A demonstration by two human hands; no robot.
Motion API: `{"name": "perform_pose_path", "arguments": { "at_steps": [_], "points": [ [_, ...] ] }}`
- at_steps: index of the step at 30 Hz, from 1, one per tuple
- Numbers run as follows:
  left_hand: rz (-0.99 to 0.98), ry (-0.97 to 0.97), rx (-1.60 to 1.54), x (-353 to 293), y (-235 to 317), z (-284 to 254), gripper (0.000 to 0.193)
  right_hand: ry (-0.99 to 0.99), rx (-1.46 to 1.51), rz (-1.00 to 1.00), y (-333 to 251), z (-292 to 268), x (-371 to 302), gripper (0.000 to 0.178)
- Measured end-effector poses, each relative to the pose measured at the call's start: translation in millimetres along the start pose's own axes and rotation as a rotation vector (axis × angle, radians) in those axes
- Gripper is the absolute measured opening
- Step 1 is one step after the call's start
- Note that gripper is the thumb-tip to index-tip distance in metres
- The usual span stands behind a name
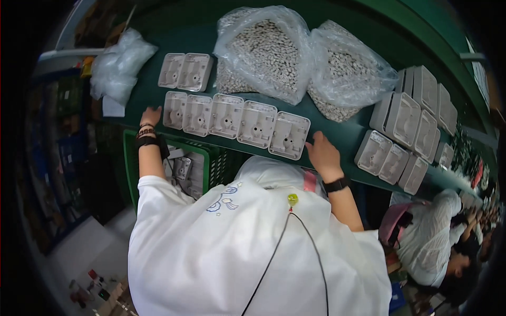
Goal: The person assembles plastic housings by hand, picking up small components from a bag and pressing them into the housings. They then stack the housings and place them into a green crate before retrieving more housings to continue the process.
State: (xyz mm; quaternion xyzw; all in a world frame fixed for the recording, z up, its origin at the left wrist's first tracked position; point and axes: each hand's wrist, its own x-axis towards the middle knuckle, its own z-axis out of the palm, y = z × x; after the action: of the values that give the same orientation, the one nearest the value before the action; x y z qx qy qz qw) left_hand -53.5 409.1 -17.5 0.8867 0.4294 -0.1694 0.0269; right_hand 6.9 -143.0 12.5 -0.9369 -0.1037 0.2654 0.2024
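A row of several light grey plastic boxes (227, 120), open side up, lies along the table's near edge in front of me. Each box has small round holes and posts inside. Beside the row's left end is my left hand (151, 116), its fingers slightly bent and apart, with nothing seen in it. At the right end, my right hand (323, 156) is held next to the last box (289, 136), thumb apart from the fingers and nothing in the palm. Whether either hand touches a box is hard to tell. Two more grey boxes (195, 72) sit behind the row.
Two clear plastic bags of small pale parts (270, 50) (345, 71) stand at the back. Grey boxes are stacked (405, 118) at the right. A crumpled clear bag (122, 66) lies far left. Below the table is a green crate (217, 168) with grey parts. Another person (429, 237) sits at right.
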Motion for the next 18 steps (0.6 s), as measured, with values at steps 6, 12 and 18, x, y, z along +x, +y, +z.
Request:
{"name": "perform_pose_path", "arguments": {
  "at_steps": [6, 12, 18],
  "points": [
    [0.257, -0.215, 0.047, 61.9, -43.6, 71.3, 0.061, 0.183, -0.001, -0.095, -10.3, 23.1, -1.3, 0.028],
    [0.141, -0.185, 0.097, 16.6, 35.4, 45.6, 0.068, 0.383, 0.141, -0.102, -12.1, 30.7, 0.9, 0.02],
    [0.238, -0.254, 0.119, -25.9, 57.4, 33.9, 0.069, 0.154, -0.095, -0.078, -28.9, 46.4, 11.4, 0.022]
  ]
}}
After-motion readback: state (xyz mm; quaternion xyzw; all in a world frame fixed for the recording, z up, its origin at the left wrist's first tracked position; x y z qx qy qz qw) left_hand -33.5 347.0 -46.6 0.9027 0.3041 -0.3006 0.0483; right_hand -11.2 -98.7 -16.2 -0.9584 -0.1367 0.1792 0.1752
